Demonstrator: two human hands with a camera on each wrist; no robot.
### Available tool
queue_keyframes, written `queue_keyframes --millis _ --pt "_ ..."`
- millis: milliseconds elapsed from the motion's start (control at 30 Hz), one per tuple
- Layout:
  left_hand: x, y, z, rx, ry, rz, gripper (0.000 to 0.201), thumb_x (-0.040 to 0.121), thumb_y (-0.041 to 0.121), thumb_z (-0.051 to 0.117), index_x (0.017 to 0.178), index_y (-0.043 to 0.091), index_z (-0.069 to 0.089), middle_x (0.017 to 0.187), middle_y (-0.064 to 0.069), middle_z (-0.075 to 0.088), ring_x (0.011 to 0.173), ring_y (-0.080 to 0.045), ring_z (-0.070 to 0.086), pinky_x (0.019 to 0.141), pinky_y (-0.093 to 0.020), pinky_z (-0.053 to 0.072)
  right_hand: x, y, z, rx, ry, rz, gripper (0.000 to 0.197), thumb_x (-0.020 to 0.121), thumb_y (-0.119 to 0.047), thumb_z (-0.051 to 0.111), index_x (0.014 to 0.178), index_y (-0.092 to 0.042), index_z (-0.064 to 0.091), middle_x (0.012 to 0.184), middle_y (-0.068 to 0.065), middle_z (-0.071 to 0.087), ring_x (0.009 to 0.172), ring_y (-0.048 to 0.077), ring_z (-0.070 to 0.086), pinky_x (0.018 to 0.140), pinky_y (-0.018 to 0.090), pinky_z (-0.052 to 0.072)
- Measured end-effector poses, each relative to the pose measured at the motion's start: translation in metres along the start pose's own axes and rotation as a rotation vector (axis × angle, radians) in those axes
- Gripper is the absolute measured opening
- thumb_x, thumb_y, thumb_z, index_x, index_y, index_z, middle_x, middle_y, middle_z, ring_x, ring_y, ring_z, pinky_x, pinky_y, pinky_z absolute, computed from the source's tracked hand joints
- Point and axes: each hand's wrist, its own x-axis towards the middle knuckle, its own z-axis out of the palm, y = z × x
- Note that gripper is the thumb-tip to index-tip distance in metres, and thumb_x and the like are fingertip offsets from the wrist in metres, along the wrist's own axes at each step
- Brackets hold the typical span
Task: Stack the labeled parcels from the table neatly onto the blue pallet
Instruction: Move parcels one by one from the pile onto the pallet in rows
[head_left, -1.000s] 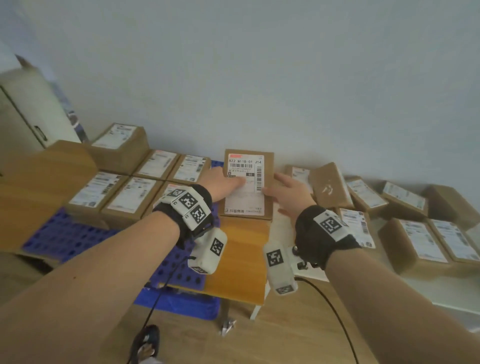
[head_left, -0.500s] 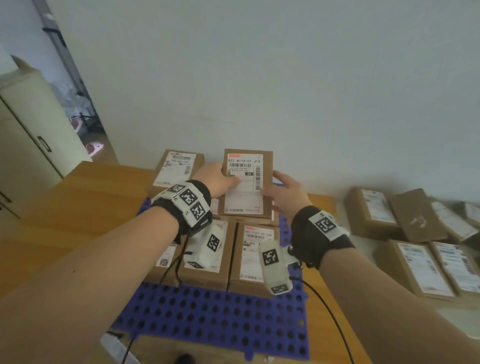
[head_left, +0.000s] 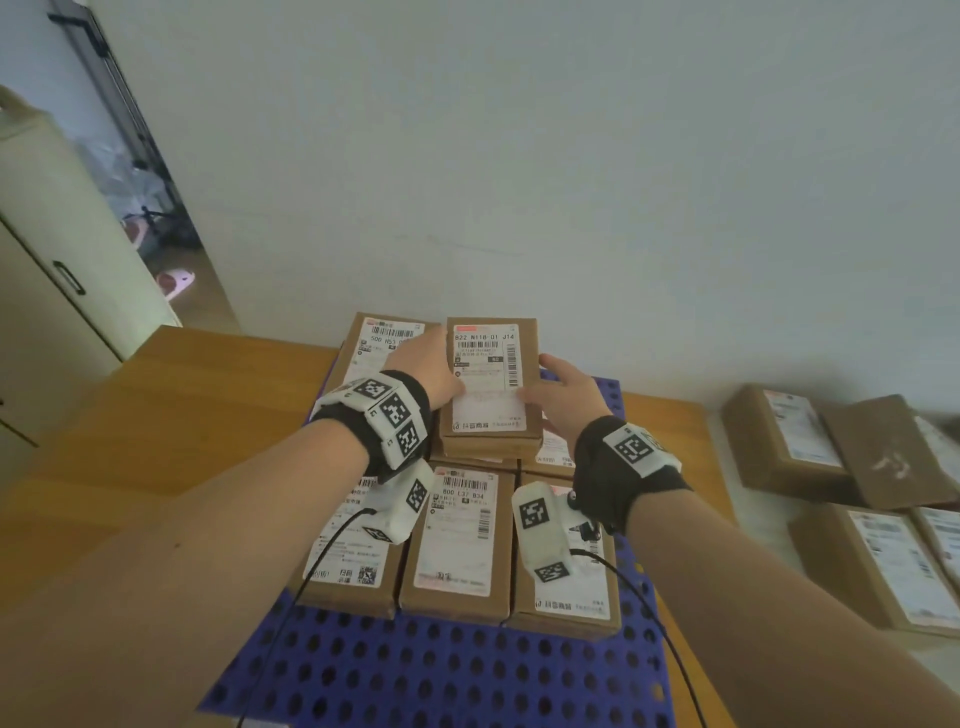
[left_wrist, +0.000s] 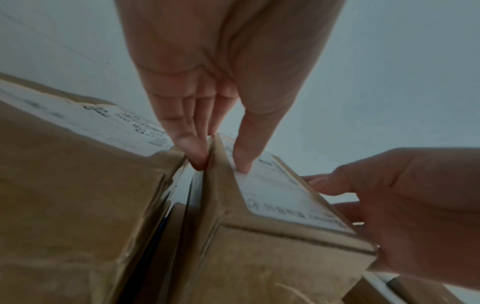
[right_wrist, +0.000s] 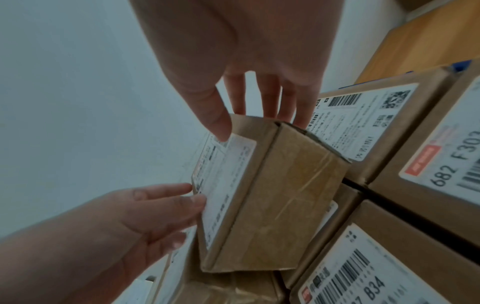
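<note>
I grip the parcel (head_left: 488, 387) between my left hand (head_left: 431, 371) and right hand (head_left: 563, 397), fingers (right_wrist: 217, 115) curled on it, mid-frame over stacked parcels (head_left: 457, 540) on the blue pallet (head_left: 441, 675).

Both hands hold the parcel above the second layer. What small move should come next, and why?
Probably lower the parcel straight down beside the raised parcel: the left hand and right hand hold it level, but it seems still unseated.
</note>
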Motion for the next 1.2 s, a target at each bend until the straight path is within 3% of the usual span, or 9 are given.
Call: queue_keyframes --millis 67,167,267,367,467,600,833,1033,1200 --pt "0.007 -0.003 0.002 0.053 0.003 0.002 0.046 0.083 0.023 0.069 0.123 0.012 0.049 0.117 -0.005 0.062 0.106 -0.025 0.059 0.089 -0.035 0.049 0.006 0.000 0.001 -0.052 0.001 0.006 0.062 0.082 -0.003 0.060 0.140 -0.018 0.044 0.124 0.007 0.063 0.103 0.024 0.064 0.087 0.042 0.056" --pt "0.016 -0.011 0.004 0.166 0.111 0.019 0.047 0.077 0.037 0.072 0.113 0.015 0.052 0.120 -0.006 0.057 0.115 -0.028 0.051 0.094 -0.043 0.046 0.010 0.000 0.002 -0.134 0.008 0.021 0.065 0.081 -0.002 0.064 0.140 -0.017 0.042 0.124 0.006 0.062 0.099 0.020 0.063 0.085 0.036 0.055" --pt "0.020 -0.023 0.001 0.213 0.180 -0.030 0.074 0.079 0.046 0.067 0.140 0.021 0.033 0.151 -0.010 0.026 0.140 -0.032 0.022 0.109 -0.051 0.026 0.012 -0.005 0.005 -0.138 -0.006 0.051 0.071 0.082 -0.002 0.064 0.144 -0.017 0.036 0.128 0.006 0.060 0.099 0.019 0.062 0.085 0.034 0.055" --pt "0.023 -0.034 -0.004 0.144 0.142 -0.186 0.087 0.082 0.051 0.062 0.149 0.024 0.014 0.158 -0.010 0.002 0.145 -0.033 0.003 0.112 -0.059 0.012 0.010 -0.011 0.008 -0.183 -0.020 0.063 0.075 0.084 -0.004 0.064 0.148 -0.017 0.027 0.132 0.005 0.057 0.104 0.019 0.059 0.089 0.033 0.053" --pt "0.025 -0.043 -0.006 0.099 0.078 -0.258 0.090 0.083 0.055 0.058 0.151 0.023 0.008 0.159 -0.010 -0.002 0.145 -0.033 0.003 0.111 -0.061 0.011 0.010 -0.014 0.011 -0.199 -0.031 0.069 0.076 0.085 -0.004 0.063 0.149 -0.017 0.023 0.133 0.006 0.055 0.099 0.017 0.056 0.085 0.030 0.052" --pt "0.027 -0.046 -0.005 0.083 0.088 -0.220 0.088 0.083 0.055 0.059 0.150 0.023 0.012 0.158 -0.011 0.001 0.144 -0.035 0.007 0.111 -0.058 0.015 0.011 -0.015 0.013 -0.196 -0.023 0.089 0.078 0.084 -0.004 0.064 0.149 -0.018 0.023 0.132 0.006 0.056 0.110 0.023 0.059 0.091 0.036 0.053" --pt "0.029 -0.051 -0.002 0.100 0.108 -0.173 0.077 0.083 0.055 0.058 0.146 0.027 0.025 0.158 -0.010 0.002 0.143 -0.036 0.008 0.113 -0.054 0.013 0.016 -0.012 0.012 -0.180 -0.045 0.105 0.077 0.082 -0.003 0.066 0.147 -0.018 0.028 0.128 0.006 0.060 0.110 0.025 0.061 0.092 0.044 0.053" --pt "0.028 -0.050 0.001 0.122 0.097 -0.169 0.083 0.079 0.057 0.059 0.148 0.029 0.021 0.158 -0.009 -0.003 0.143 -0.037 0.004 0.114 -0.056 0.009 0.016 -0.013 0.010 -0.170 -0.066 0.111 0.078 0.082 0.000 0.063 0.148 -0.020 0.026 0.127 0.005 0.060 0.098 0.021 0.061 0.080 0.036 0.056" --pt "0.026 -0.051 0.001 0.135 0.089 -0.160 0.087 0.078 0.059 0.060 0.148 0.029 0.020 0.158 -0.009 -0.003 0.144 -0.037 0.004 0.114 -0.055 0.010 0.017 -0.012 0.011 -0.171 -0.071 0.119 0.076 0.078 0.003 0.064 0.144 -0.020 0.033 0.121 0.005 0.064 0.103 0.025 0.064 0.085 0.044 0.056"
